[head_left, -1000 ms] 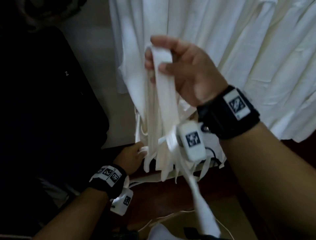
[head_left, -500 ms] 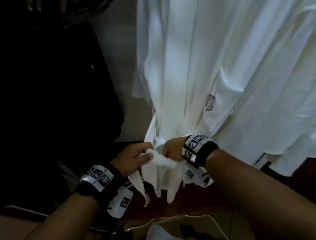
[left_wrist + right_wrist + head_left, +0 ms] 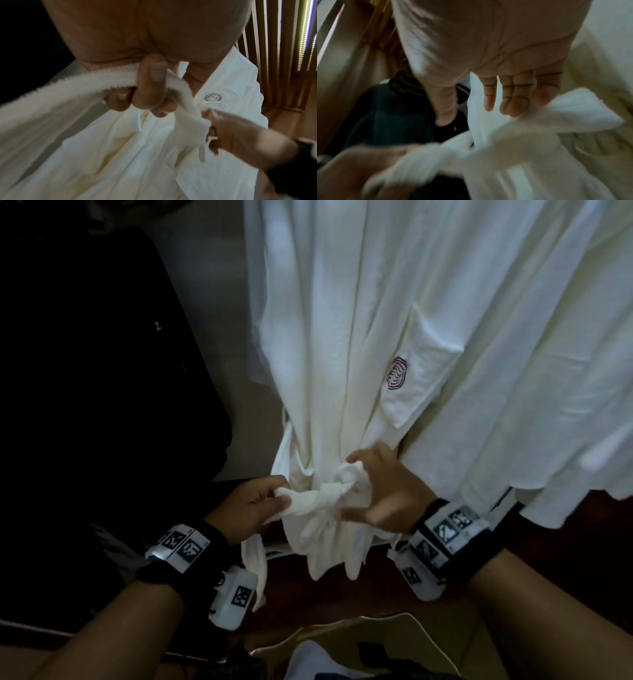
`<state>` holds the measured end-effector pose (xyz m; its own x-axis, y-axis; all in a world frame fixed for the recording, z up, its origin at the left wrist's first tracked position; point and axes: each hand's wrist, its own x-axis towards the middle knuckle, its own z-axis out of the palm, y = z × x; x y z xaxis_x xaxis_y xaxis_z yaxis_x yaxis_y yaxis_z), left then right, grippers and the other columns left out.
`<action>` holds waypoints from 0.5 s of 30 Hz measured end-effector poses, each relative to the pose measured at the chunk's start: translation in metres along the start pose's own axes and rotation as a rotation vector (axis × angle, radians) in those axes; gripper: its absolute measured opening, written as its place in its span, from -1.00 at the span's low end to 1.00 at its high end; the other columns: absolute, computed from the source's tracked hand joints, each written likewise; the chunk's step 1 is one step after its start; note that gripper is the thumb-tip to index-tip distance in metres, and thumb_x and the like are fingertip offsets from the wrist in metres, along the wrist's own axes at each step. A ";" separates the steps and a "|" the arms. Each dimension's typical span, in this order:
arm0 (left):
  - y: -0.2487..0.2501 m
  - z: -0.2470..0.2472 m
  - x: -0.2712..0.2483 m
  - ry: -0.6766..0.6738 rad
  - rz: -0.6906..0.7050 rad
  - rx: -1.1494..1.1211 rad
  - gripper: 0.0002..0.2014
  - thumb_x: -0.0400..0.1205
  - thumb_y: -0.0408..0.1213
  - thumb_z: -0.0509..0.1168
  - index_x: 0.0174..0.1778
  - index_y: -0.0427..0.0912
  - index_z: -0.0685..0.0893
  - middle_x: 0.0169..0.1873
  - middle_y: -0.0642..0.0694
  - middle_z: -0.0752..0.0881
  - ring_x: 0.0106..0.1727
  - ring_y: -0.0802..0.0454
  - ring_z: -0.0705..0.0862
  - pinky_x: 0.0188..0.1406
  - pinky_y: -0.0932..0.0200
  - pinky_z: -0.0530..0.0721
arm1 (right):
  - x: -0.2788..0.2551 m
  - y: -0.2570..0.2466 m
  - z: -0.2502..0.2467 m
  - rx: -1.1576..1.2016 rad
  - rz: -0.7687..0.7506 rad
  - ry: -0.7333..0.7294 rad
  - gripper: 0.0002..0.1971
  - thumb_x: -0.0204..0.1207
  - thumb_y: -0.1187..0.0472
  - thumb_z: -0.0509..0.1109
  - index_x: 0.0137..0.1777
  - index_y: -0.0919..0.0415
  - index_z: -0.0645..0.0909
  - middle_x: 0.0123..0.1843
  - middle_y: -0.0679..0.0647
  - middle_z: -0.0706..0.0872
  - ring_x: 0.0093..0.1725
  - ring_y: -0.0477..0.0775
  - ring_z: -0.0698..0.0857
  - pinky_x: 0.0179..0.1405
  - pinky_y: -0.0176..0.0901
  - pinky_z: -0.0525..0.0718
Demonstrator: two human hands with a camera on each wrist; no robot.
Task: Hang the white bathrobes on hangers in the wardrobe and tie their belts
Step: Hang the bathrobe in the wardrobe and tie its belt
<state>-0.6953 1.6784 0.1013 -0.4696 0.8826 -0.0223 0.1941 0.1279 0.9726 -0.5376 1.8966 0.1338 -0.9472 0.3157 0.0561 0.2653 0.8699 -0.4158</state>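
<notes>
Knot [image 3: 323, 498] newly cinched, left hand [image 3: 251, 505] gripping belt [image 3: 68, 86], right hand [image 3: 383, 491] pinching it.

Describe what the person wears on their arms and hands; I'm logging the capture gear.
Bare forearms, no sleeves or gloves. The left hand and right hand each have a black wristband carrying white plates with black square-pattern markers, and a small white camera unit hanging beneath.

To my left hangs a dark garment [image 3: 85, 371] beside a pale wall [image 3: 205, 285]. Below me I see a brown wood floor [image 3: 342, 597]. Wooden slats [image 3: 278, 54] stand at right, lit between.
</notes>
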 end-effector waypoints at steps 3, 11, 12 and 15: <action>0.004 0.001 0.002 -0.017 0.002 0.000 -0.72 0.54 -0.02 0.32 -0.30 -0.18 0.56 -0.50 -0.08 0.47 -0.54 0.15 0.43 -0.58 0.29 0.36 | -0.009 0.013 0.020 0.112 -0.075 0.060 -0.33 0.37 -0.06 0.47 0.48 -0.06 0.34 0.28 0.01 0.34 0.07 0.07 0.58 0.02 0.11 0.69; 0.018 0.008 0.002 -0.055 0.016 0.091 -0.78 0.60 -0.17 0.26 -0.39 0.10 0.58 -0.57 0.10 0.48 -0.56 0.25 0.41 -0.57 0.36 0.36 | 0.013 0.001 0.005 -0.215 0.079 0.094 -0.68 0.55 0.26 0.31 0.30 0.05 0.51 0.24 0.05 0.47 0.03 0.16 0.66 -0.09 0.04 0.69; 0.018 0.007 0.001 -0.056 0.011 0.093 -0.78 0.60 -0.17 0.26 -0.38 0.07 0.57 -0.56 0.10 0.47 -0.56 0.25 0.40 -0.58 0.34 0.36 | 0.016 0.000 0.000 -0.238 0.090 0.080 -0.71 0.55 0.29 0.29 0.25 0.09 0.55 0.21 0.07 0.52 0.03 0.21 0.68 -0.08 0.06 0.70; 0.018 0.006 -0.001 -0.042 0.027 0.191 -0.80 0.59 -0.15 0.27 -0.29 -0.17 0.55 -0.53 0.15 0.49 -0.51 0.27 0.44 -0.53 0.37 0.39 | 0.025 -0.011 -0.018 -0.223 0.018 0.185 -0.71 0.54 0.35 0.29 0.21 0.10 0.65 0.21 0.08 0.59 0.07 0.22 0.71 -0.03 0.05 0.71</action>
<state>-0.6862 1.6826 0.1173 -0.4261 0.9046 -0.0101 0.3682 0.1836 0.9114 -0.5616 1.9014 0.1558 -0.8986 0.3776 0.2235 0.3342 0.9190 -0.2092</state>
